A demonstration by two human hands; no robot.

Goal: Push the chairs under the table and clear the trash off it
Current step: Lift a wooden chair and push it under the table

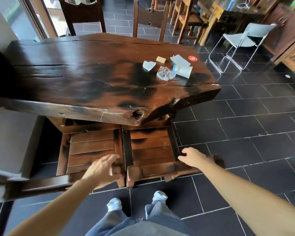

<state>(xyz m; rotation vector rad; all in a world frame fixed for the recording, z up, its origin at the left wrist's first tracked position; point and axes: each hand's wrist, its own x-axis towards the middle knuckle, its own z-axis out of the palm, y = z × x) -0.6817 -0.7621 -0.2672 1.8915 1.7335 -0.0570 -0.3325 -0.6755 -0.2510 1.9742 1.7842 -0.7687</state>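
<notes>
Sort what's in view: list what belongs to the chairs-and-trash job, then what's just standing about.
Job: left chair, right chair, table, paper cup, crumpled plastic, paper scraps.

Standing about: white folding chair, far wooden chairs, red sticker.

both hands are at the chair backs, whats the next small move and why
Probably close each hand on its chair back and push forward. The left hand and right hand sit at the tops of the left chair and right chair, and both seats stick out well past the table edge. The trash is out of reach from here, so it can wait.
</notes>
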